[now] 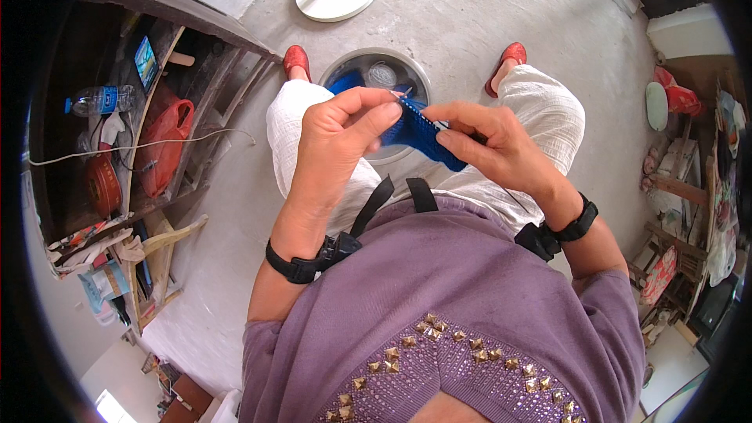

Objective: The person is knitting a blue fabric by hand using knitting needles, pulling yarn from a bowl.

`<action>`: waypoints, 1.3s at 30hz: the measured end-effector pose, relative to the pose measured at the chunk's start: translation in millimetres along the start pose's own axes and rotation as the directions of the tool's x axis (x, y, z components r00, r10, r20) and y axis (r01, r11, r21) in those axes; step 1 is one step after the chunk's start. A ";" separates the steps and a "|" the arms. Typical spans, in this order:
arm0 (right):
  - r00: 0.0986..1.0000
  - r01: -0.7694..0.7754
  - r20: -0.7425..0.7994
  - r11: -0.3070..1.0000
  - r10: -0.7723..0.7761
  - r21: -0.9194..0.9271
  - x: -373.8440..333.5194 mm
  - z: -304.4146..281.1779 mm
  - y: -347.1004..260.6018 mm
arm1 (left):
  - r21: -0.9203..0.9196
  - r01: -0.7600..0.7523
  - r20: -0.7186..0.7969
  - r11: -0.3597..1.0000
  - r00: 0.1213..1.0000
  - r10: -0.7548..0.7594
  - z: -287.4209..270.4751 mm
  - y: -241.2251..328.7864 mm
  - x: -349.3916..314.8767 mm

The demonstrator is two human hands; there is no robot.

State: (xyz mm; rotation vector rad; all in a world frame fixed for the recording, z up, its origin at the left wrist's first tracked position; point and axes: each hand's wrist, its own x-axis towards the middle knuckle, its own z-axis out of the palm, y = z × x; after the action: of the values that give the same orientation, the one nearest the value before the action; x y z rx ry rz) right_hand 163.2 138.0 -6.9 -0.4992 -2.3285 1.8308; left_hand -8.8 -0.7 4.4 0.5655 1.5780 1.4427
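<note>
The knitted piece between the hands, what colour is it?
The knitted piece is blue, best seen in the head view.

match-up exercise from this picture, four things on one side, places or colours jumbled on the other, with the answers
Things
1. knitting
2. bottle
3. pale ball
4. shoes

Places or colours
A. inside the round tub
B. bright red
C. between the left fingers and the right fingers
D. in the cabinet on the left

Right pairs: 1-C, 2-D, 3-A, 4-B
</note>
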 end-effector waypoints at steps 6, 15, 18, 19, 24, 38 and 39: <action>0.995 -0.003 -0.100 0.995 0.013 0.105 0.8 5.6 0.4 | -0.030 0.027 0.051 0.999 0.998 -0.026 -2.2 -3.3 0.0; 0.998 -0.051 -0.030 0.996 0.053 0.080 -6.1 -2.8 -4.0 | -0.171 0.038 0.037 0.985 0.999 -0.032 -2.7 -1.5 1.8; 0.999 0.016 -0.050 1.000 -0.017 -0.016 -5.1 -1.9 -4.7 | -0.151 0.018 0.041 0.988 0.999 -0.012 -4.4 -2.9 1.9; 0.999 0.016 -0.050 1.000 -0.017 -0.016 -4.8 -2.0 -6.0 | -0.151 0.019 0.042 0.988 0.999 -0.013 -4.4 -3.5 2.1; 0.999 -0.038 -0.038 0.999 0.038 -0.001 -4.3 -1.0 -5.3 | -0.141 -0.010 -0.012 0.990 1.000 0.008 -2.5 -3.2 1.6; 0.988 0.042 -0.146 0.997 -0.052 -0.066 1.1 17.9 0.7 | -0.132 0.001 -0.047 0.991 0.999 -0.008 2.5 -14.4 -2.3; 0.984 0.078 -0.149 0.991 -0.095 -0.112 2.4 16.5 3.4 | -0.116 -0.016 -0.039 0.993 0.999 0.011 0.4 -15.0 -1.2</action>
State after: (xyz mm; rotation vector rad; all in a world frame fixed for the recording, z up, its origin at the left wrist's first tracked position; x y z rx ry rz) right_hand 156.5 124.4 -14.5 -0.5235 -2.3132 1.5783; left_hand -4.3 -4.7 -9.4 0.4836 1.5104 1.5531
